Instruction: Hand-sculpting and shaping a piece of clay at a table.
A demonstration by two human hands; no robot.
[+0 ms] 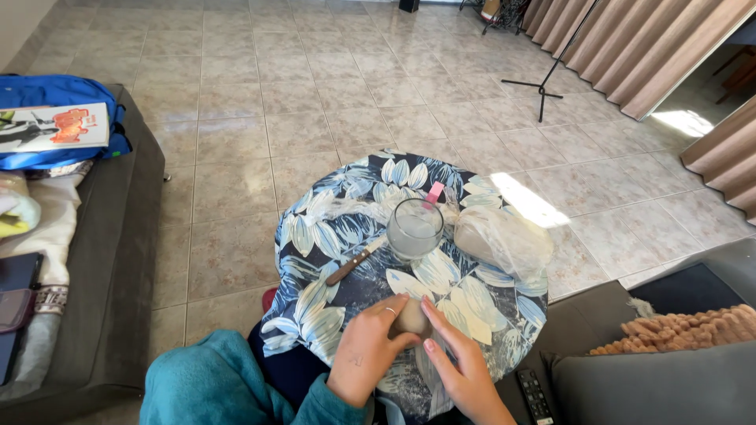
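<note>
Clay (411, 316), a brownish lump, sits between my two hands on the near part of the round table (315, 236), on the leaf-print cloth. My left hand (366, 350) curls around its left side, ring finger and thumb pressed to it; my right hand (465, 366) lies flat against its right side, fingers stretched along it. So both hands are closed in on the lump together, cupping rather than gripping hard.

Beyond the lump stands a glass (414, 228) with what looks like water. Left of the glass lies a knife (356, 260) with a wooden handle, blade toward the glass. Right of the glass rests a clear bag (504, 236) with something pale inside, and behind the glass a small pink thing (434, 194) pokes up.

Risk, as I judge it: the lump is close to the table's near edge, so a hard push could roll it into my lap. A sweeping elbow could tip the glass and wet the cloth, and the knife sits within reach of a careless wrist.

Most of the lump is covered by my fingers, so its shape is unclear. I cannot tell what the bag holds or what the pink thing is. A remote (535, 396) by my right forearm is partly cut off.
</note>
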